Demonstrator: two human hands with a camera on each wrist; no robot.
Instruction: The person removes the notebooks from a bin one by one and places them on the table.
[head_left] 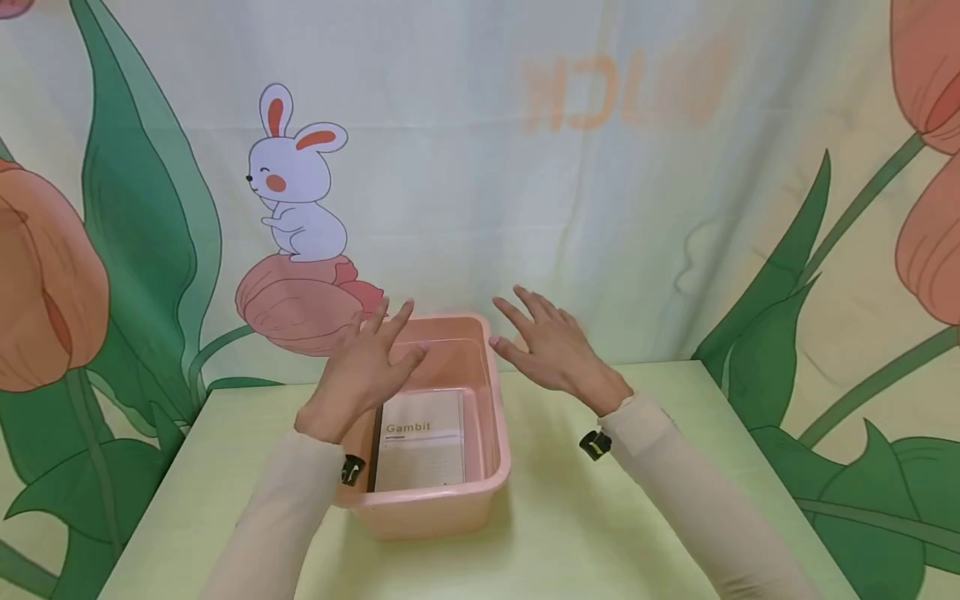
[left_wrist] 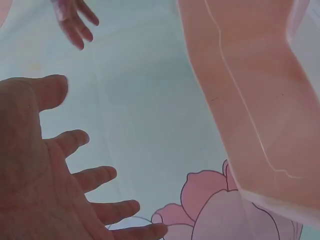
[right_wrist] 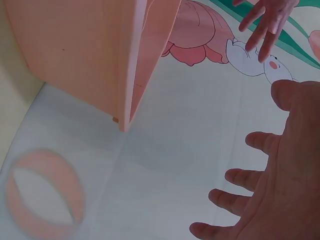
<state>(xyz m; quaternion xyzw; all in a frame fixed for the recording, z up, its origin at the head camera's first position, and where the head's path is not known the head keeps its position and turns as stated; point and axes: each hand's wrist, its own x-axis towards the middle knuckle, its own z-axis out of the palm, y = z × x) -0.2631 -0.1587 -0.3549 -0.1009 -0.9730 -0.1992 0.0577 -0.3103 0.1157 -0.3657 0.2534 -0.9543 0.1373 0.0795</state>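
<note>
Hovering with fingers spread and holding nothing, a person's bare left hand [head_left: 363, 367] is over the left side of a pale pink, rectangular plastic basin [head_left: 423, 515]. The bare right hand [head_left: 557, 348], its fingers also spread and free, hangs in the air to the basin's right, apart from it. Inside the basin lies a white-covered notebook [head_left: 420, 460] with a dark spine along its left edge and the word "Gambit" on top — neither hand touches it. The basin stands on a pale green tabletop [head_left: 592, 533]. For careful handling, my judgement is this: keep both wrists clear of the raised rim, and pinch the notebook by its edges rather than its cover. If the basin itself is shifted, hold opposite walls evenly — tilting could slide the notebook.
</note>
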